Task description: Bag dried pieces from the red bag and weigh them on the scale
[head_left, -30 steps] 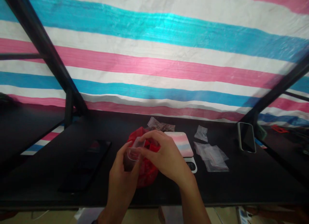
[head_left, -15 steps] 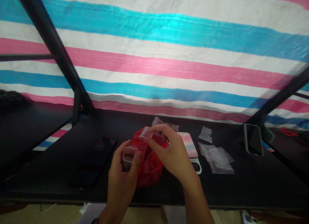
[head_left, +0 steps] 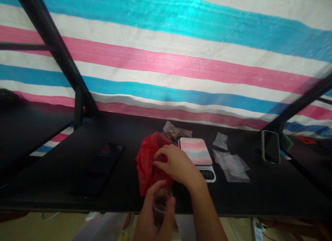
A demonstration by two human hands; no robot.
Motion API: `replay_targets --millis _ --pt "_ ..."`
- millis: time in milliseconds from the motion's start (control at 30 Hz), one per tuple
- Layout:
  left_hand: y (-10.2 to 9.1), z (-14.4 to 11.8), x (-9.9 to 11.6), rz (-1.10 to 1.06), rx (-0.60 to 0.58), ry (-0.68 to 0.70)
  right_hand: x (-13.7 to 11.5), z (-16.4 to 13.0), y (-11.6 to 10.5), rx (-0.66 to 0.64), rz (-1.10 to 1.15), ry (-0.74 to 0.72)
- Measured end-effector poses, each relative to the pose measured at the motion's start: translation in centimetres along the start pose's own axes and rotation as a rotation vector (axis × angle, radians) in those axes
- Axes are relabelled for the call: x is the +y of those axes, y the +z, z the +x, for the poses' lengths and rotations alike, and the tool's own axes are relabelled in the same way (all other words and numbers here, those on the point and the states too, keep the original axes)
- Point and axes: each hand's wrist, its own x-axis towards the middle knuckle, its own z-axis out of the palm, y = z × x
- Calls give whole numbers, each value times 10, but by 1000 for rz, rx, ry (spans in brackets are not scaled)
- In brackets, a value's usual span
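My left hand (head_left: 155, 213) is wrapped around a small clear plastic cup (head_left: 163, 199) near the table's front edge. The cup's round rim faces up, and something dark shows inside it. A crumpled red plastic bag (head_left: 145, 165) stands just beyond the cup. Over the bag's right side, my right hand (head_left: 177, 165) has its thumb and fingers curled close together, pinching the red plastic at its opening. What lies inside the bag is hidden.
A small white scale (head_left: 195, 151) with a striped top stands right of the bag. Behind it lies a filled clear bag (head_left: 175, 132). Further right are flat zip bags (head_left: 233, 166), a small crumpled bag (head_left: 220, 140) and a phone (head_left: 270, 147). A dark tablet-like slab (head_left: 100, 170) lies left.
My left hand has moved down and right with the cup, toward the table edge. The clear plastic piece no longer shows in my right hand, which is now lower at the bag.
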Motion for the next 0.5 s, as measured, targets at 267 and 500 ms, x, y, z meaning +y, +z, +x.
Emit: replay_targets --millis 267,500 --pt "6 2 -2 -35 10 20 -4 -29 -29 -88 96 195" --pt "8 -2 -7 32 50 35 3 -11 -15 18 -130 147"
